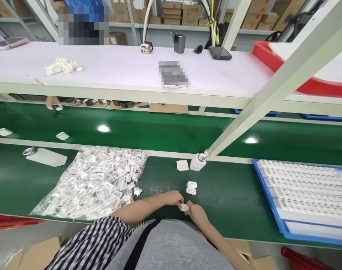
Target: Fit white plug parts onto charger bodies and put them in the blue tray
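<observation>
My left hand [174, 197] and my right hand [197, 213] meet near the front edge of the green bench, both pinched on one small white plug part [184, 207]. Two more white plug parts [191, 188] lie on the bench just beyond my hands. To the left a clear plastic bag [94, 182] lies full of several white plug parts, with one loose part [137, 192] beside its right edge. A small white square pad [182, 165] and a white bottle [198, 163] sit behind them.
A blue tray [300, 195] of white parts fills the bench's right side. A slanted white frame post [272, 88] crosses above. The green conveyor [159, 129] carries small white pieces at left. Another person's hand [53, 104] works beyond it. A white shelf holds a charger, phones, cords.
</observation>
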### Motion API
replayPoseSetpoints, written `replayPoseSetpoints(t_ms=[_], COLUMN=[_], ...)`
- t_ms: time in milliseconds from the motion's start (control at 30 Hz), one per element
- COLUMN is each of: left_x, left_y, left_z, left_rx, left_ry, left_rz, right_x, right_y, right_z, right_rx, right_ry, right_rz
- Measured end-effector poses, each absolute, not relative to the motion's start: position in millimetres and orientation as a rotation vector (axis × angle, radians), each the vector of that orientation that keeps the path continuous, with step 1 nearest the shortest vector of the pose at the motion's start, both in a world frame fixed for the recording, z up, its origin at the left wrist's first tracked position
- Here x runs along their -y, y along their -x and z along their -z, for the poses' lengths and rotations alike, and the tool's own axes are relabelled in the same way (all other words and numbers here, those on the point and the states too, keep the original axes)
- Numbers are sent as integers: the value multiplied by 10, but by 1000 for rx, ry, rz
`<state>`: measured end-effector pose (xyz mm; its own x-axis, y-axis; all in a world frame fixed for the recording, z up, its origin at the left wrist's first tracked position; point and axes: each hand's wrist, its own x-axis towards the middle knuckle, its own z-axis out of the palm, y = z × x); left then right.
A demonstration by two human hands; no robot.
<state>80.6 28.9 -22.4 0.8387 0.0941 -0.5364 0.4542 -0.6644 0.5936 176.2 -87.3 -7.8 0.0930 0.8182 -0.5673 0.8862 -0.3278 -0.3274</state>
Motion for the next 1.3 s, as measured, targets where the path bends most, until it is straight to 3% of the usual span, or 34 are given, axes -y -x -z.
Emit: replayPoseSetpoints(t_ms=[233, 500, 633, 833, 1000, 1133, 1300], left_x=[-185, 36, 0, -361, -585, -551, -457], left_y=[-728, -697, -386, 461, 860, 857, 770], left_z=[413, 379, 262, 95, 56, 20, 80], left_rx=[-750, -844, -919, -1735, -1576, -1458, -1268], left_ry=[-1851, -1774, -1837, -2165, -2158, -1957, -1082], left_rz=[338, 332, 329, 219, 402, -31, -443], right_x=[917, 904, 991, 969, 737, 440, 120], right_y=[-1987, -1937, -1782, -1419, -1062, -703, -320], right_z=[164, 344, 388, 373, 443, 533, 528], right_rx=[-1771, -1363, -1416, -1791, -2007, -2133, -1966], right_ry=[-2566, -3105, -2970, -2566, -2299, -2390, -2625], right_rz=[1106, 1172, 1244, 1492, 1635, 1685, 1980])
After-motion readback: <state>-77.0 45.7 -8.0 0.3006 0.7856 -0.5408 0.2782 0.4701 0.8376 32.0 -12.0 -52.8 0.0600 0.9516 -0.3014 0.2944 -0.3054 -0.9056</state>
